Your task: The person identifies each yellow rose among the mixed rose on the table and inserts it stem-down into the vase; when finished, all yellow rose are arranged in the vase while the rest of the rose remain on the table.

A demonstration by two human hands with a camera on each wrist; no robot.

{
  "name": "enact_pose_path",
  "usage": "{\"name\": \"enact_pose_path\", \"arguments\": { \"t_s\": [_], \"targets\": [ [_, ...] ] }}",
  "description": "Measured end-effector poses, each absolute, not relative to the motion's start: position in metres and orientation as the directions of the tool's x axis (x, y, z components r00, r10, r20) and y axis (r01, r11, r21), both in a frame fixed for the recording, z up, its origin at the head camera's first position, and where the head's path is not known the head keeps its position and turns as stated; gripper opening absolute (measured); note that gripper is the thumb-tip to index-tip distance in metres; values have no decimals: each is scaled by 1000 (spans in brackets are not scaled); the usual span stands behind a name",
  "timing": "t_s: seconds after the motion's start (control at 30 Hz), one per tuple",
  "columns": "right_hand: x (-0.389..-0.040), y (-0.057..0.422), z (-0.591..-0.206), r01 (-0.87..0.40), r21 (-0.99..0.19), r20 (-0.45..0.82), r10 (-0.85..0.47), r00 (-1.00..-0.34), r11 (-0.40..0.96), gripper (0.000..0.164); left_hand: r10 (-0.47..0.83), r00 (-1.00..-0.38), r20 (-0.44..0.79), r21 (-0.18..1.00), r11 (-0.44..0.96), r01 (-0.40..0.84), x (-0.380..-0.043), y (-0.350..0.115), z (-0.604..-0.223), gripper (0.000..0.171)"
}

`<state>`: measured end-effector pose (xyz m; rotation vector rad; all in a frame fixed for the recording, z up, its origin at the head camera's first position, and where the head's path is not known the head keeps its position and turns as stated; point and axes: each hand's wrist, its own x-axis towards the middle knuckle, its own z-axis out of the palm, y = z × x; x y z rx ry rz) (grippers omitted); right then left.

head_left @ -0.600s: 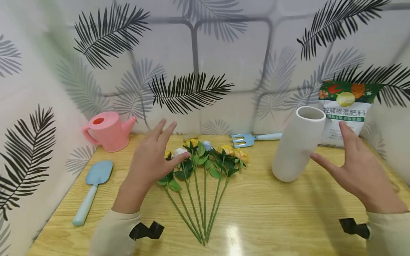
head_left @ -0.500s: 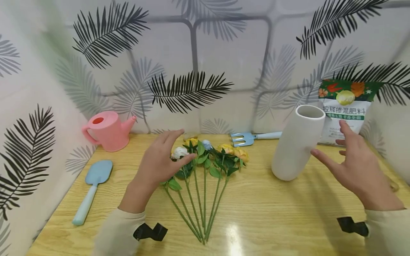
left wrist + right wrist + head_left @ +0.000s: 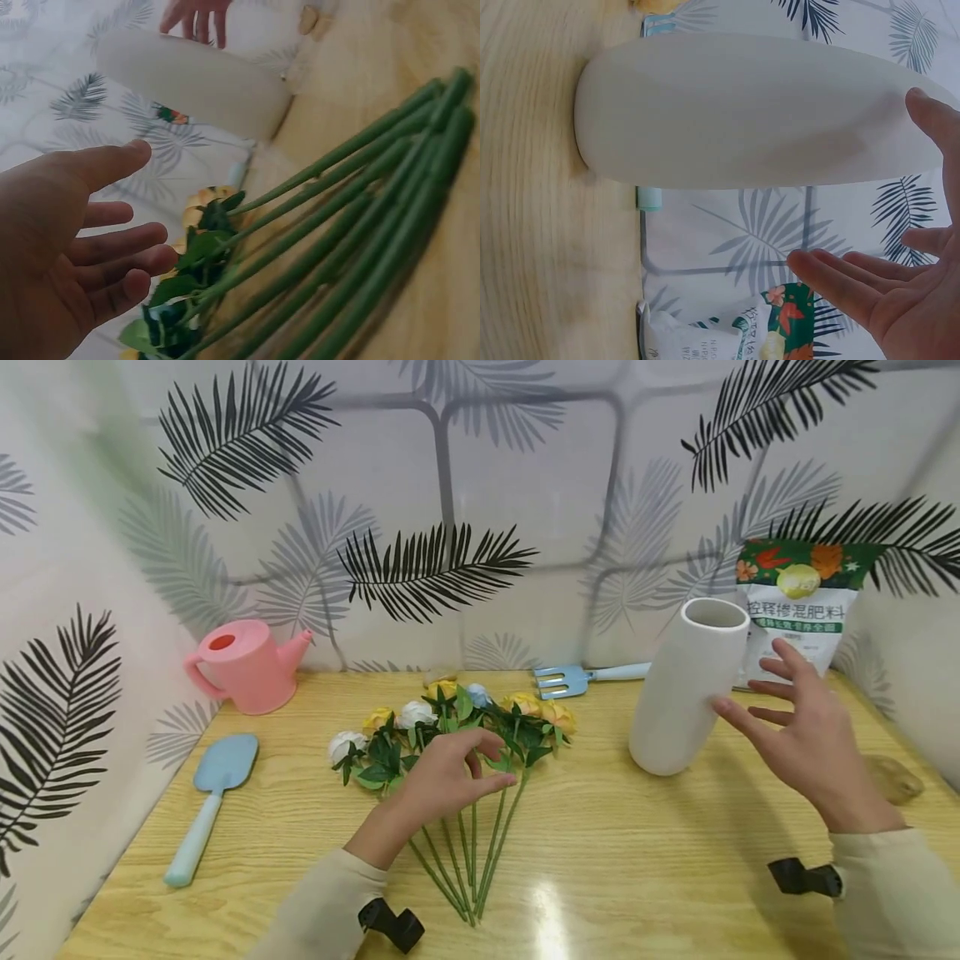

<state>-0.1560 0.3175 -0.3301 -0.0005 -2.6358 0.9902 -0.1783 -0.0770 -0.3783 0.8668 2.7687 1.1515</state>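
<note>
Several artificial flowers (image 3: 417,715) with green stems (image 3: 495,843) lie fanned on the wooden table, their yellow, white and blue heads toward the back. Over the stems hovers my left hand (image 3: 453,781), fingers loosely bent with nothing between them. The left wrist view has the stems (image 3: 330,247) crossing beside the relaxed fingers. A tall white vase (image 3: 686,693) stands upright at the right. Beside it is my right hand (image 3: 806,735), its fingers spread and its thumb tip close to the vase's side. In the right wrist view the thumb overlaps the vase (image 3: 742,112).
A pink watering can (image 3: 251,668) stands at the back left, with a blue hand trowel (image 3: 217,793) in front of it. Along the back edge lies a blue hand fork (image 3: 570,681). A fertilizer bag (image 3: 795,610) leans behind the vase; a brownish lump (image 3: 892,778) lies at the right.
My left hand has moved right and nearer, from beside the flower heads to over the stems, its fingers bending more. My right hand stays by the vase, fingers slightly lower. The view has shifted slightly.
</note>
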Motion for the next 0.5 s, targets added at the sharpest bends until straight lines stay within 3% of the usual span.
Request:
{"name": "enact_pose_path", "arguments": {
  "t_s": [0.3,0.5],
  "targets": [
    [-159,315,-335,-102,-660,266,105,-958,744,99,600,-795,94,664,557,499,-177,-67,-394,44],
    [-159,313,-339,-128,-661,288,92,-953,740,97,608,-792,49,630,597,497,-175,-63,-398,42]
  ]
}}
